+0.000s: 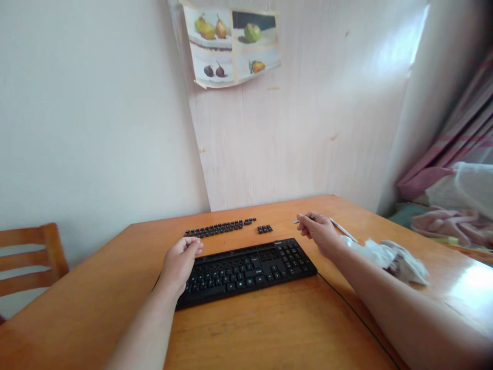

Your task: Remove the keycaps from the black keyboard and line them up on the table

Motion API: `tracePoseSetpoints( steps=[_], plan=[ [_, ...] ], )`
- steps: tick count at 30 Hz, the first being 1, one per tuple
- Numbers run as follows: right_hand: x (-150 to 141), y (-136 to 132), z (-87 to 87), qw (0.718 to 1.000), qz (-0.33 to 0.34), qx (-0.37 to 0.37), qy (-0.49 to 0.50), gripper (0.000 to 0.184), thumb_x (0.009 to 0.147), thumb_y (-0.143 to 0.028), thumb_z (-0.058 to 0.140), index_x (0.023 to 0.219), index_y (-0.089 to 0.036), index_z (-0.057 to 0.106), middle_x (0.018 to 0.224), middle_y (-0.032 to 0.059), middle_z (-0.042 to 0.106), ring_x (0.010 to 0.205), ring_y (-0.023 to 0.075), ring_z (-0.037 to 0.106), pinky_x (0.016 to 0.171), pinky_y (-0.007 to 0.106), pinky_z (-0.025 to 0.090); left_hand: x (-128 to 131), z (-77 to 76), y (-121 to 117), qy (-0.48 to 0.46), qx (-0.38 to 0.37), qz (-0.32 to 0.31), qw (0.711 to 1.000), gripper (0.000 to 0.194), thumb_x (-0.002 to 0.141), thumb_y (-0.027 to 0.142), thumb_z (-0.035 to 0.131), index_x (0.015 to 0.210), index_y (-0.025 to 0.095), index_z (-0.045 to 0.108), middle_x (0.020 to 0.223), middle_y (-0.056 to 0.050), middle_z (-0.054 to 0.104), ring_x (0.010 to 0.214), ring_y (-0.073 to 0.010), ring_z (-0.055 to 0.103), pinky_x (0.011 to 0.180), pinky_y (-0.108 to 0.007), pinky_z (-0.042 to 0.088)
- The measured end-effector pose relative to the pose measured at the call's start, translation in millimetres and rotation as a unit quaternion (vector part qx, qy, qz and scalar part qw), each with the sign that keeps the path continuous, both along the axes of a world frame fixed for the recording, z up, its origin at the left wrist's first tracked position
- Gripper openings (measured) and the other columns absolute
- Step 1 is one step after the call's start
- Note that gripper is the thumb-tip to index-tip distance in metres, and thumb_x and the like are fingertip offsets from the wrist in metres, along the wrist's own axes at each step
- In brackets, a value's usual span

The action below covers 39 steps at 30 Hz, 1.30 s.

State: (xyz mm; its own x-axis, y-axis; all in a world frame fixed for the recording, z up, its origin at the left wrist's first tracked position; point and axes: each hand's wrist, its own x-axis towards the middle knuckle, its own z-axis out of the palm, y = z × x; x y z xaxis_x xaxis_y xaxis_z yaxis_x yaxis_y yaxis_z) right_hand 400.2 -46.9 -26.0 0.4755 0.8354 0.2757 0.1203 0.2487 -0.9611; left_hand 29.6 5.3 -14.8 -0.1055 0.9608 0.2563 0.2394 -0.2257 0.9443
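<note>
A black keyboard (246, 275) lies across the table in front of me. In its upper rows and the block left of the number pad, bare key sockets show. My left hand (184, 259) is over the keyboard's left end, thumb and fingers pinched together; whatever they hold, if anything, is too small to see. My right hand (318, 231), raised beyond the keyboard's right end, is closed on a small thin tool (296, 222) with a pale pointed tip. Something black shows between its fingers. Loose black keycaps (221, 227) stand in rows behind the keyboard, with a smaller group (264, 229) to their right.
A thin white stick (344, 229) lies beyond my right wrist. Crumpled white tissue or cloth (385, 254) rests right of my forearm. The keyboard's cable (354, 311) runs toward the front right. A wooden chair (33, 252) stands at left, and a wall borders the table's back.
</note>
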Motion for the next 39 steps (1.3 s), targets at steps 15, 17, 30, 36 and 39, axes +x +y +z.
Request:
tracePoseSetpoints(
  steps=[15,17,30,36,39],
  plan=[
    [-26.5,1.4,-13.2,0.997,0.034,-0.022,-0.069,0.034,0.077,-0.05,0.065,0.079,-0.017,0.057,0.059,0.0005,0.063,0.049,0.0104,0.054,0.046,0.021,0.04,-4.2,-3.6,1.5,0.184,0.065,-0.012,0.981,0.032,0.076,0.049,0.058,0.087,0.021,0.069,0.088,-0.006,0.072,0.085,-0.0238,0.065,0.08,-0.033,0.046],
    [-26.6,2.6,-15.1,0.996,0.033,-0.025,-0.081,0.036,0.076,-0.052,0.065,0.078,-0.017,0.058,0.058,-0.0004,0.062,0.049,0.0104,0.053,0.047,0.021,0.039,-2.3,-4.7,0.1,0.216,0.07,-0.031,0.973,0.031,0.077,0.048,0.058,0.089,0.022,0.07,0.094,-0.007,0.073,0.091,-0.0255,0.065,0.085,-0.035,0.045],
    [-28.0,0.3,-15.6,0.995,0.015,-0.037,-0.094,0.039,0.078,-0.056,0.06,0.075,-0.018,0.058,0.057,-0.0012,0.06,0.05,0.0112,0.053,0.049,0.023,0.04,4.4,-17.5,-8.4,0.378,0.11,-0.113,0.912,0.036,0.083,0.053,0.052,0.096,0.026,0.072,0.101,-0.011,0.072,0.099,-0.0297,0.064,0.087,-0.037,0.041],
    [-30.8,0.2,-16.3,0.993,0.009,-0.039,-0.107,0.039,0.079,-0.057,0.059,0.074,-0.018,0.058,0.057,-0.0003,0.06,0.051,0.0123,0.053,0.05,0.023,0.041,6.4,-17.0,-13.5,0.388,0.098,-0.098,0.911,0.036,0.082,0.054,0.053,0.094,0.025,0.071,0.099,-0.01,0.071,0.098,-0.0296,0.063,0.085,-0.036,0.042],
    [-32.6,-1.4,-15.1,0.993,0.011,-0.033,-0.115,0.04,0.079,-0.058,0.059,0.074,-0.019,0.058,0.056,0.0002,0.061,0.05,0.0127,0.054,0.05,0.024,0.041,7.3,-15.0,-15.4,0.423,0.092,-0.098,0.896,0.04,0.084,0.056,0.05,0.097,0.024,0.07,0.101,-0.01,0.071,0.1,-0.0288,0.063,0.085,-0.036,0.042]
  ],
)
